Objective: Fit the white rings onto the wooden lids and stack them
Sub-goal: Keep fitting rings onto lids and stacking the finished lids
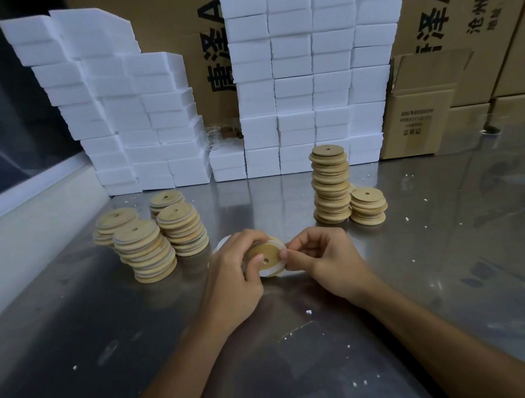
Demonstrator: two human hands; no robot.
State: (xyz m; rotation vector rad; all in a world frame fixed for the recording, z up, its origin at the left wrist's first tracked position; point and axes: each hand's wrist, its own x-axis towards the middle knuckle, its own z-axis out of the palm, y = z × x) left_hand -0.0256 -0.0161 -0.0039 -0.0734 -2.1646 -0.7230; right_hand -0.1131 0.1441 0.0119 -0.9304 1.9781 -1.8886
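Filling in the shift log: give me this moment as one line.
step: fitting white ring on wooden lid | left hand: grips lid | right hand: pinches ring | ringed stacks left | bare stacks right

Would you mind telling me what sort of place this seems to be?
Probably a packing workshop or warehouse: printed cardboard cartons, stacked white foam blocks, and piles of wooden lids on a steel table.

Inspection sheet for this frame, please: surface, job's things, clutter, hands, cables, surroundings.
Surface: metal table, scuffed and reflective.
Job's things: wooden lid with white ring partly around it, held above the table; left lid stacks; right lid stacks.
Clutter: white crumbs scattered on the table.
Hands: left hand grips the lid; right hand pinches the ring's edge.
Cables: nothing seen.
Surroundings: white foam blocks stacked behind; cardboard boxes.
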